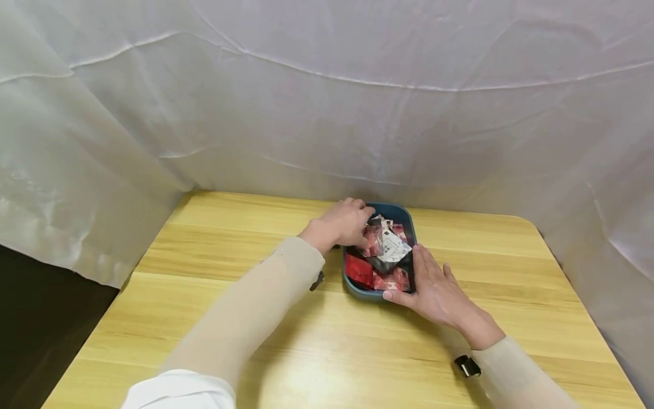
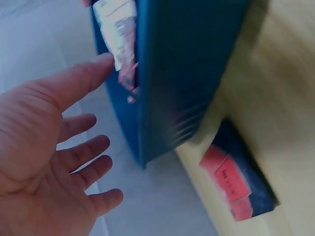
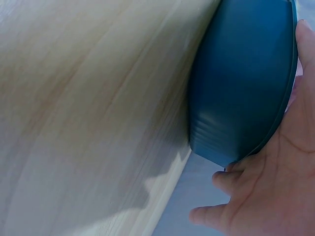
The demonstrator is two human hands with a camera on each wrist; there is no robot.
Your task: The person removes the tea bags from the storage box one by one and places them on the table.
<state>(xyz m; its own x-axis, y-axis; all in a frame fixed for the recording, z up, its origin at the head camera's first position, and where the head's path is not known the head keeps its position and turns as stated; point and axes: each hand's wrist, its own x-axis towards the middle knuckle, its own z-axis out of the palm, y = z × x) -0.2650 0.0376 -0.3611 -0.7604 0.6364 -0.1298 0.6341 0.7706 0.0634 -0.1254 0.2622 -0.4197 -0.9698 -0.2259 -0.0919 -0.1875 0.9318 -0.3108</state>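
Note:
A blue plastic basket (image 1: 379, 295) holds several small packets, some red, some white and black. My left hand (image 1: 343, 224) is over the basket's left rim, beside a red packet (image 1: 373, 241) and a white printed packet (image 1: 393, 247). In the left wrist view, the left hand (image 2: 64, 142) has its fingers spread, with the thumb tip close to a white and pink packet (image 2: 118, 34). My right hand (image 1: 434, 287) rests against the basket's right rim and near corner, its fingers extended. The right wrist view shows that hand (image 3: 275, 172) along the basket's outer wall (image 3: 241, 83).
A dark packet with a red label (image 2: 231, 179) lies on the wooden table beside the basket; the left forearm mostly hides it in the head view. A pale cloth (image 1: 327, 125) hangs behind the table (image 1: 204, 261). The basket stands near the far edge.

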